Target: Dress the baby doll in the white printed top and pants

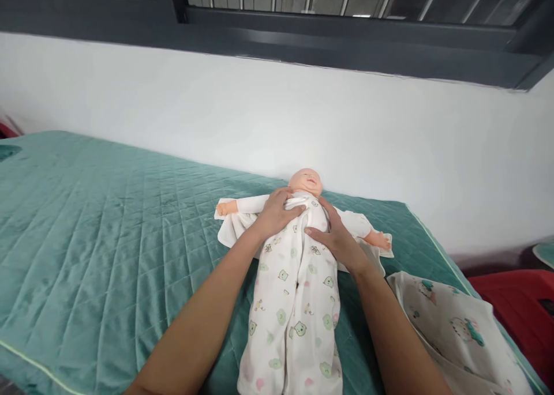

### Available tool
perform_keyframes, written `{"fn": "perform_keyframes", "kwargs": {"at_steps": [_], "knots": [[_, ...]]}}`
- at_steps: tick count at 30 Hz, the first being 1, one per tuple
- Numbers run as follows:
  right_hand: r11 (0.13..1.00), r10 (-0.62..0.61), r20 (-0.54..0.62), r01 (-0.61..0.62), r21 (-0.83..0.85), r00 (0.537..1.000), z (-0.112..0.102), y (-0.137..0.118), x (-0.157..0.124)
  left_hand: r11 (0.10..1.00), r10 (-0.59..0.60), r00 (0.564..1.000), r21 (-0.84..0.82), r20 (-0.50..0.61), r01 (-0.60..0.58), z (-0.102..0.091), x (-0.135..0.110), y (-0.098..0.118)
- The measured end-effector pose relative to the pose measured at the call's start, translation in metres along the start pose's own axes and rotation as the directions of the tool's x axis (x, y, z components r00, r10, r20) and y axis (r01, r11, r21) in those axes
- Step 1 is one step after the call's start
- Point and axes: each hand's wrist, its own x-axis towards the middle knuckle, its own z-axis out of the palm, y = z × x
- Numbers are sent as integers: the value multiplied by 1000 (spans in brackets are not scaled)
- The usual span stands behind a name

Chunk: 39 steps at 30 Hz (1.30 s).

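Observation:
A baby doll (305, 181) lies face up, its head close to the wall and its arms spread. White printed clothing (298, 303) with green and pink animal figures covers its chest and legs. White sleeves cover its arms, and white cloth (234, 226) spreads beneath them. My left hand (279, 211) rests open on the clothing at the upper chest, thumb stretched inward. On the other side of the chest lies my right hand (335, 233), also open, fingers pointing toward the doll's neck and thumb apart. The hands cover parts of the chest.
A green quilted cover (130, 239) lies under the doll. Folded white printed cloth (463, 331) sits at the right, near the cover's edge. Beyond that edge is a red plastic object (519, 308). A white wall (242, 118) and a dark-framed barred window (303, 37) stand behind.

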Motion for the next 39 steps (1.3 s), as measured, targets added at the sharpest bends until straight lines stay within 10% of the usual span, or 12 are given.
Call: {"fn": "perform_keyframes", "kwargs": {"at_steps": [13, 21, 39], "knots": [[996, -25, -29, 22, -90, 999, 4, -5, -1, 874, 380, 925, 337, -29, -349, 6, -9, 7], [958, -225, -102, 200, -206, 969, 13, -5, -4, 804, 427, 903, 478, -52, -353, 6, -23, 8], [894, -355, -350, 205, -399, 867, 22, 19, -50, 875, 152, 976, 480, -155, -61, -7, -103, -24]]}}
